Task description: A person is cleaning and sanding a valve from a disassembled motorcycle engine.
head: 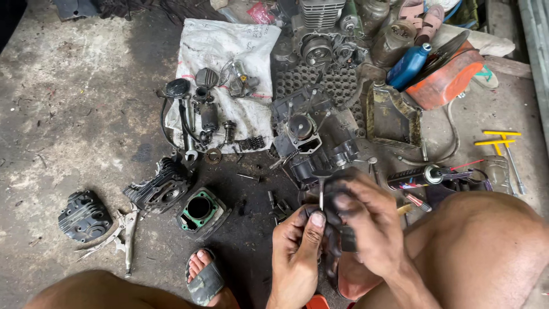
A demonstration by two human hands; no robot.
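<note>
Left hand point(297, 243) pinches a valve point(321, 194) stem upright; right hand's point(366, 220) grip clenches, seemingly, a dark part point(347, 239) beside it.

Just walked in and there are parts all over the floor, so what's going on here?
A person crouches on the concrete floor over a stripped engine. The left hand and the grease-blackened right hand together hold a thin metal stem and a small dark part. Small parts lie on a white sack; pliers lie beside a cylinder.
</note>
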